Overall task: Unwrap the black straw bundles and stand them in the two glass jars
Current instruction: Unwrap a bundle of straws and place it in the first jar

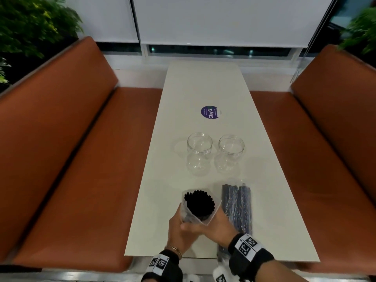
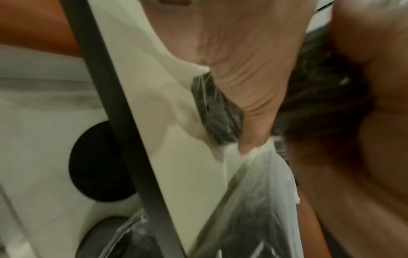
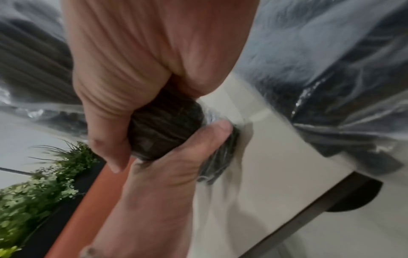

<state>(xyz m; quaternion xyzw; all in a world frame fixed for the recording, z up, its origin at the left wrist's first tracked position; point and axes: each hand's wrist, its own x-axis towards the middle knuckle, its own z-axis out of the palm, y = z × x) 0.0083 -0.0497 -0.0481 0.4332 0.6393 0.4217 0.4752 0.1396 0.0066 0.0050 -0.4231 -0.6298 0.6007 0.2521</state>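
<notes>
Two long orange seats (image 1: 67, 159) flank the frame, and down the centre runs the pale bench (image 1: 203, 88), narrow and long. Mid-frame, the two glass jars stand side by side, mouths up and nothing in them: left jar (image 1: 199, 153), right jar (image 1: 230, 152). Lower right of centre, a wrapped bundle (image 1: 237, 206) lies flat, its long axis running up the frame, just beside the hands.

Now the action, bottom centre: the opened bundle (image 1: 199, 204) is held upright, black straw ends showing out of the clear wrap, long axis pointing towards the camera. The left hand (image 1: 179, 231) has its fingers (image 2: 249, 122) curled round the lower wrap, and the right hand (image 1: 219, 226) is clamped round the same bundle from the other side, fingers (image 3: 103, 104) wrapped tight.

The jars sit straight ahead, above the hands in the frame, well apart from them. The left jar lines up nearly dead ahead of the bundle, so I'd call that the likely target, and neither hand has a clear edge in reach. The wrap needs to come off first.
</notes>
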